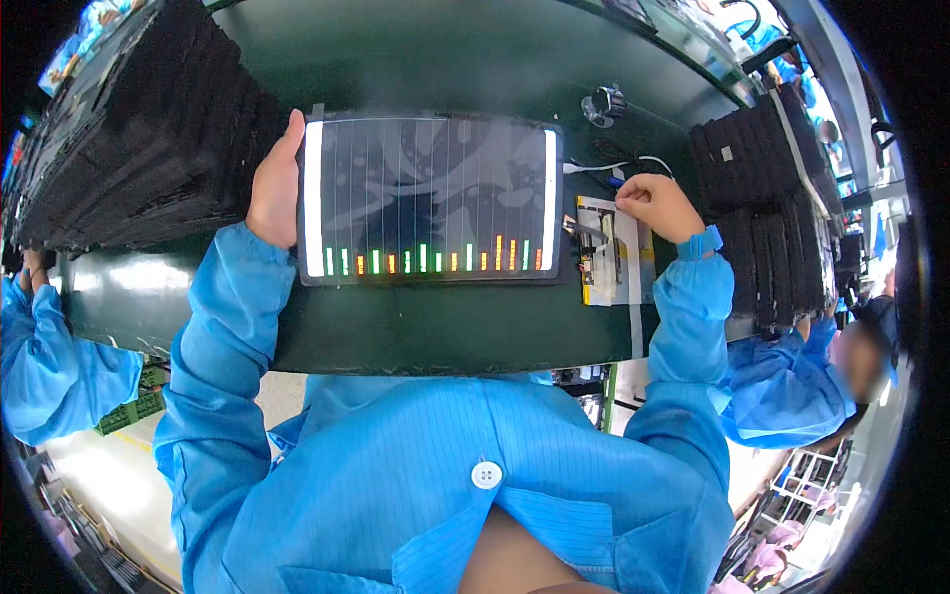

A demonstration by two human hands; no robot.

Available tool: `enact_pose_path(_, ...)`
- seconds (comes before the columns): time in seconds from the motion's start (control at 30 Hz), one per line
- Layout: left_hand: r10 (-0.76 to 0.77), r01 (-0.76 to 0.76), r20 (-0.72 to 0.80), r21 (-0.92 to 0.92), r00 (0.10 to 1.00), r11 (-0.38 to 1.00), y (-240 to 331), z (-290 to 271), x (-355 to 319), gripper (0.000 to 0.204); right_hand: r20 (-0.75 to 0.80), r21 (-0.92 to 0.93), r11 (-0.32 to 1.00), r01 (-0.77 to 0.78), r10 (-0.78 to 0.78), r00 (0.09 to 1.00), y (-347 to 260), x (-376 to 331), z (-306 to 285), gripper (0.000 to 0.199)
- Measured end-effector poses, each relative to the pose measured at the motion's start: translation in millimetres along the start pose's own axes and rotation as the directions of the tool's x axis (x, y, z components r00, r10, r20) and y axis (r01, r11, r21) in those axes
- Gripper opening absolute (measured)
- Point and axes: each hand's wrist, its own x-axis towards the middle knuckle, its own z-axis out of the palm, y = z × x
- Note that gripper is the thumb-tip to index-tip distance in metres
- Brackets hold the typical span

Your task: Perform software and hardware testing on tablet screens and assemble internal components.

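Observation:
A flat display panel (435, 188) lies in front of me, lit with white bars at both sides and short green, orange and red bars along its lower edge. My left hand (274, 188) grips its left edge, thumb up near the top corner. To the panel's right, a small circuit board (599, 252) with yellow edging and a pale cover lies on the bench. Over its upper right side is my right hand (661, 206), closed, thumb and forefinger pressed together. Whatever these fingers hold is hidden. Just behind them shows a small blue object (616, 182) beside a white cable (633, 161).
Tall stacks of black sheets (148, 148) stand at the left, with more black stacks (762, 208) at the right. A roll of clear tape (604, 105) sits on the green bench (445, 332) behind the board. Co-workers in blue sleeves (792, 391) work on both sides.

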Motion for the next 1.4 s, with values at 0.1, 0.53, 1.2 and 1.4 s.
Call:
enact_pose_path(0.1, -0.002, 0.002, 0.017, -0.021, 1.0, 1.0, -1, -2, 2, 0.052, 0.077, -0.038, 0.999, 0.029, -0.026, 0.997, -3, 5, -4, 0.011)
enact_pose_path(0.53, -0.012, 0.011, -0.025, -0.047, 1.0, 0.999, 0, 11, -4, 0.048, 0.122, -0.032, 0.999, -0.024, 0.028, 0.992, -5, 10, -4, 0.007)
enact_pose_path(1.2, 0.019, -0.014, 0.074, -0.074, 0.997, 0.997, 0, -1, 0, 0.043, -0.241, 0.001, 1.0, 0.026, -0.025, 0.97, -51, -51, 69, 0.02)
enact_pose_path(1.4, -0.004, 0.012, 0.07, -0.121, 0.998, 0.993, 1, 4, -2, 0.043, -0.183, -0.047, 0.998, -0.042, 0.033, 0.983, -63, -45, 64, 0.025)
